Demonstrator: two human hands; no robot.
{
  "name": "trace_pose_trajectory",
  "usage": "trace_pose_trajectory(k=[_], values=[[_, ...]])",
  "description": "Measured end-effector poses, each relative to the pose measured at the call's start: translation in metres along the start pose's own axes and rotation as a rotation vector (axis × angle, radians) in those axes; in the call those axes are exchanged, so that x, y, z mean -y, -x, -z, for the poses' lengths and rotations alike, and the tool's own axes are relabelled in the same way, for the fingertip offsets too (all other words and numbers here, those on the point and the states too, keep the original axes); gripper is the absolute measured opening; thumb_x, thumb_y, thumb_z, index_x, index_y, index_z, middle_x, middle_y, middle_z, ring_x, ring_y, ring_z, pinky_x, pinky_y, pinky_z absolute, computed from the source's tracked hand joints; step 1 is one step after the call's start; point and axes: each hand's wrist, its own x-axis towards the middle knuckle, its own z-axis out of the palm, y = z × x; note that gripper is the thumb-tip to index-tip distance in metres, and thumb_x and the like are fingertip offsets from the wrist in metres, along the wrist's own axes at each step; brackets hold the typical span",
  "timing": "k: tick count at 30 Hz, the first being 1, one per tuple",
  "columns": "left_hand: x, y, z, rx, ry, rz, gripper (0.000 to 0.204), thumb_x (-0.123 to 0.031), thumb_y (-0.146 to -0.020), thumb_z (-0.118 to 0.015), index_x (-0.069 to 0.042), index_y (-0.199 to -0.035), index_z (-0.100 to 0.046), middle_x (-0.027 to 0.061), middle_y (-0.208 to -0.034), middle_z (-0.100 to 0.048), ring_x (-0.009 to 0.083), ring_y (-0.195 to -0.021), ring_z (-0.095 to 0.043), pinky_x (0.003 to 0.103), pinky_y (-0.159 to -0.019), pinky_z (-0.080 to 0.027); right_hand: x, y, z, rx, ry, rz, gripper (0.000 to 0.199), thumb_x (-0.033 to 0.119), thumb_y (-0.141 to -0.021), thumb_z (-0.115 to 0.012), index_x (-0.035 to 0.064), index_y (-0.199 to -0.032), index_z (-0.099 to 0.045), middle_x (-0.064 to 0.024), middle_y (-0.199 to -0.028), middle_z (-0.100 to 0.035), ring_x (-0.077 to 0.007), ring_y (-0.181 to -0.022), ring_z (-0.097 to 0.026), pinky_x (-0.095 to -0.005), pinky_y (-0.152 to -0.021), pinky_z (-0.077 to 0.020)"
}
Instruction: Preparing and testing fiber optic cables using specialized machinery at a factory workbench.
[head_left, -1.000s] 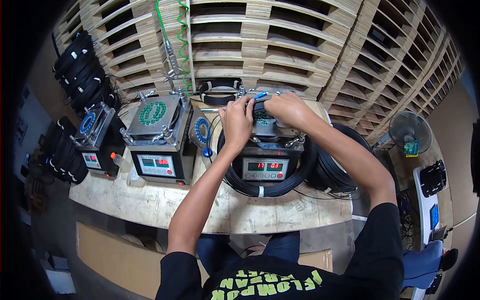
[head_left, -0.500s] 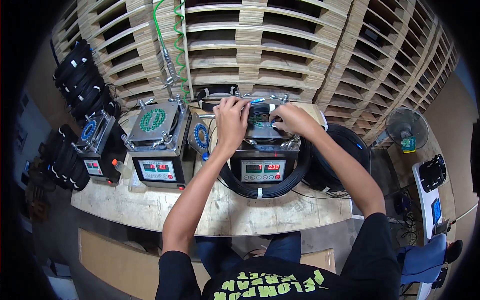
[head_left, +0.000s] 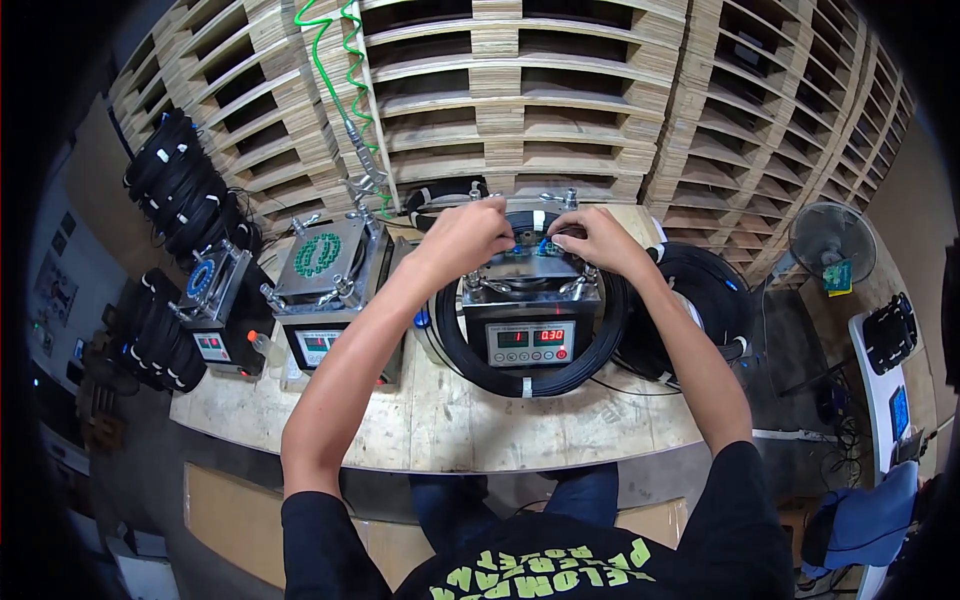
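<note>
The left hand [head_left: 470,232] has come down from the back of the front box [head_left: 482,325] since the earlier frame, and the blue stick it had up there no longer shows. The right hand [head_left: 598,240] is in nearly the same spot.

Make the front box the middle of a clock. Near ten, black cords [head_left: 165,160] are heaped up. At nine sit a box with a blue ring [head_left: 201,276], a bottle [head_left: 261,344] and a box with a green ring [head_left: 316,255].

The left hand is at eleven, fingers curled down at the box top; I can't tell if they hold anything. Just past twelve, on the box top, is a little blue plug [head_left: 545,246]. The right hand, between one and two, looks pinched on it, thumb and finger nearly closed.

The plug looks light and hard, maybe slippery, and its tip could chip, so hold it by its sides. Its cord should bend softly.

A loop of black cord [head_left: 527,386] hangs around the box. By three there's more cord [head_left: 715,272], then a fan [head_left: 830,238].
</note>
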Motion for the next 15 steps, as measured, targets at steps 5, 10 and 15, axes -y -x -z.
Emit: trace_pose_trajectory(k=[5,10,15], values=[[-0.013,-0.010,-0.015,0.060,-0.191,-0.045,0.015,-0.015,-0.084,-0.072,-0.001,-0.083,-0.073,0.0120,-0.097,-0.063,0.0338,-0.085,-0.068,0.045,-0.071,-0.055,-0.002,0.006,-0.004,-0.056,0.001,0.007,0.022,0.012,-0.087,-0.070,-0.0023,-0.104,-0.072,-0.0161,-0.082,-0.072,-0.0210,-0.074,-0.069,-0.0345,-0.071,-0.0538],[-0.020,-0.020,-0.007,0.124,-0.225,-0.037,0.015,-0.012,-0.081,-0.073,0.003,-0.080,-0.071,0.0147,-0.100,-0.067,0.0347,-0.087,-0.070,0.044,-0.072,-0.058,-0.007,0.013,-0.005,-0.094,-0.120,-0.006,0.022,0.012,-0.088,-0.069,-0.0016,-0.105,-0.072,-0.0123,-0.076,-0.071,-0.0161,-0.069,-0.066,-0.0315,-0.067,-0.0527],[-0.012,-0.022,-0.012,0.150,-0.208,-0.005,0.015,-0.011,-0.083,-0.072,0.003,-0.081,-0.071,0.0171,-0.100,-0.066,0.0360,-0.089,-0.069,0.045,-0.074,-0.057,-0.005,0.014,-0.007,-0.073,-0.102,-0.054,0.024,0.012,-0.093,-0.064,-0.0017,-0.110,-0.071,-0.0074,-0.078,-0.071,-0.0117,-0.070,-0.064,-0.0280,-0.068,-0.0517]])
